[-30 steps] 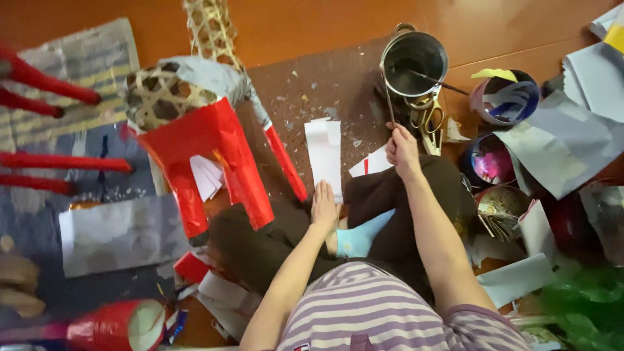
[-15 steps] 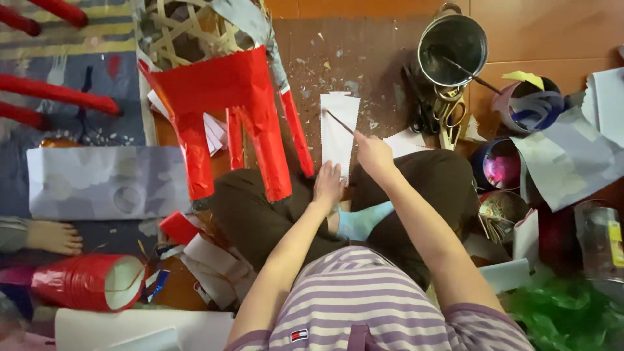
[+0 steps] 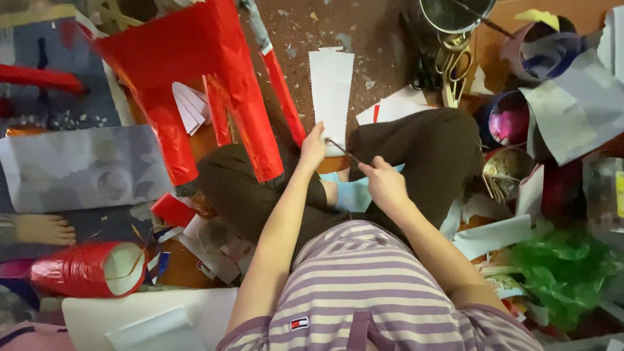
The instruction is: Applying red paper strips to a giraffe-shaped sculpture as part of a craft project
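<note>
I sit cross-legged on the floor. My left hand rests with its fingers on the near end of a white paper strip, beside a leg of a red paper-covered frame. My right hand is over my lap, pinched on a thin dark stick. The stick's tip points toward my left hand's fingers. The strip lies flat on a brown mat speckled with paper scraps.
A metal pot and gold-handled scissors stand at the back right among round tins. A grey sheet, a red roll and another person's foot are at the left. Green plastic is at the right.
My right hand has come back from the metal pot to my lap with the thin stick in it. My left hand stays by the strip. The view has tilted down and closer.
</note>
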